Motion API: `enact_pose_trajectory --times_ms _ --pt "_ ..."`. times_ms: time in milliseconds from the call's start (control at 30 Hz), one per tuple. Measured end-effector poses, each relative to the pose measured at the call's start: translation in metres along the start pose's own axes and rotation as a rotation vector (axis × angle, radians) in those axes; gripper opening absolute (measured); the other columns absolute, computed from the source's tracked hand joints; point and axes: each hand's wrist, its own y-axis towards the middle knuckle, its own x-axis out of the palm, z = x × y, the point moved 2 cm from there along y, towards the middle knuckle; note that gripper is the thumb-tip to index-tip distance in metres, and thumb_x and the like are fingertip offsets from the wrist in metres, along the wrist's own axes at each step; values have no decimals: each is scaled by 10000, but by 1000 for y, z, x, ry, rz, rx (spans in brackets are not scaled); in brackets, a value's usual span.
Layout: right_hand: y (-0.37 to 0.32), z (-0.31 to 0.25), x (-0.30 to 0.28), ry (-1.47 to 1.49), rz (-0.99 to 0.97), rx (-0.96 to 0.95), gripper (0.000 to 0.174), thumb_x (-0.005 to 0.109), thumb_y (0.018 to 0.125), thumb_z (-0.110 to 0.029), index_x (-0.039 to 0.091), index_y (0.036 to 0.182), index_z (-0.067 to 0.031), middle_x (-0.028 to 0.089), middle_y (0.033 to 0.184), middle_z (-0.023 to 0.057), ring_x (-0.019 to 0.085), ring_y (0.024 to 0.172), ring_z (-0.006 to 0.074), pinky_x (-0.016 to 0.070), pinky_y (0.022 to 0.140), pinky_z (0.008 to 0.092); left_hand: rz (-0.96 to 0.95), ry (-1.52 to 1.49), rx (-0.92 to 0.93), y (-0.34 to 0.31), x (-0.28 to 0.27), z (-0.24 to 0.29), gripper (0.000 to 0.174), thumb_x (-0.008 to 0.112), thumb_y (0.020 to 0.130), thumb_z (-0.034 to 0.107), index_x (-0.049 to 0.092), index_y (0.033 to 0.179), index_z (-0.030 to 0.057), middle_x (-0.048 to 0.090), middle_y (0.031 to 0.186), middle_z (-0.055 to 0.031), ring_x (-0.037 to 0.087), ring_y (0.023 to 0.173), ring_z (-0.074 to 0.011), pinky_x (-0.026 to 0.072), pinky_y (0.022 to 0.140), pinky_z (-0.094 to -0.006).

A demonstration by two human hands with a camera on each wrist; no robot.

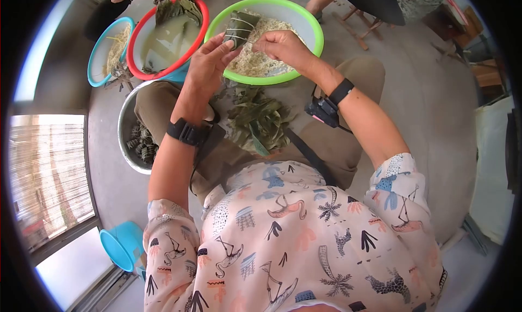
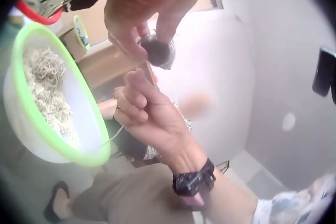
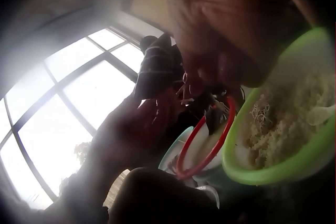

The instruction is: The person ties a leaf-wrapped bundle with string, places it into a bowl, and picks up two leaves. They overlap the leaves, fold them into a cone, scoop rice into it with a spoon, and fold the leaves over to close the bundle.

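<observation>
A leaf-wrapped rice dumpling (image 1: 240, 27), bound with several turns of white string, is held up over the green-rimmed basin (image 1: 320, 37) of rice. My left hand (image 1: 211, 62) grips its lower end, thumb along the side. Close to its right, my right hand (image 1: 285, 48) has its fingers curled and pinches the string (image 2: 116, 133), whose loose end hangs below that hand in the left wrist view. In the right wrist view the dumpling (image 3: 155, 69) shows dark, with pale string bands around it.
A pile of leaves (image 1: 258, 119) lies between my knees. To the left stand a red-rimmed basin (image 1: 204, 26) with leaves in cloudy water, a blue-rimmed basin (image 1: 91, 67) and a metal basin (image 1: 126, 143) holding wrapped dumplings. Other people sit across, one near a wooden stool (image 1: 356, 32).
</observation>
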Motion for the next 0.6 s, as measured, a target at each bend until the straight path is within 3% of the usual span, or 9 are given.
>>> enact_pose_trajectory --times_ms 67,200,267,300,367,400,500,533,600 --pt "-5 -3 6 -327 123 -190 196 644 889 -232 688 860 -43 580 674 -49 471 590 54 388 541 229 62 -42 -51 3 -13 -8 265 610 900 9 565 1160 3 630 1123 -100 598 1067 -201 474 969 -377" --pt "-22 -20 7 -500 100 -165 212 646 883 -231 677 842 -25 578 645 -34 486 588 58 408 544 254 136 142 10 3 -21 -8 301 641 884 29 565 1170 -29 648 1053 -93 619 1010 -202 476 941 -340" --pt "-30 -29 7 -665 61 -199 191 638 864 -199 672 833 -14 586 631 5 519 583 85 428 557 285 149 624 114 -1 -20 -3 353 713 817 56 603 1137 -43 662 968 -74 643 892 -160 513 799 -282" --pt "-33 -34 6 -663 63 -197 191 638 864 -199 672 833 -14 586 631 5 519 583 85 428 557 285 147 625 111 -4 -17 -2 353 713 817 56 603 1137 -43 662 968 -74 643 892 -160 513 799 -282" --pt "-38 -46 7 -756 15 -306 155 628 830 -167 661 819 -16 589 632 38 536 577 115 432 560 296 152 1105 185 -8 -9 1 394 742 748 68 642 1121 -9 671 894 -88 654 841 -172 505 754 -287" --pt "-37 -51 5 -758 17 -304 155 628 830 -167 661 819 -16 589 632 38 536 577 115 432 560 296 149 1102 184 -11 -6 0 394 742 748 68 642 1121 -9 671 894 -88 654 841 -172 505 754 -287" --pt "-28 -61 -1 -867 -11 -448 138 618 808 -149 645 802 -14 584 627 54 529 563 140 429 559 306 -20 1284 309 -17 10 -4 409 732 717 46 655 1119 45 654 955 -123 653 820 -237 513 770 -320" --pt "-21 -62 -4 -890 -22 -484 136 620 806 -149 639 796 -15 574 617 48 526 563 129 422 553 302 -26 1281 309 -20 14 -5 409 732 717 46 655 1119 45 654 955 -123 653 820 -237 513 770 -320" --pt "-13 -66 -9 -912 -36 -521 134 622 804 -149 633 789 -16 563 607 43 523 564 119 414 547 299 -234 1221 347 -26 27 -5 413 717 717 -25 637 1120 12 653 1018 -116 662 888 -196 517 825 -294"
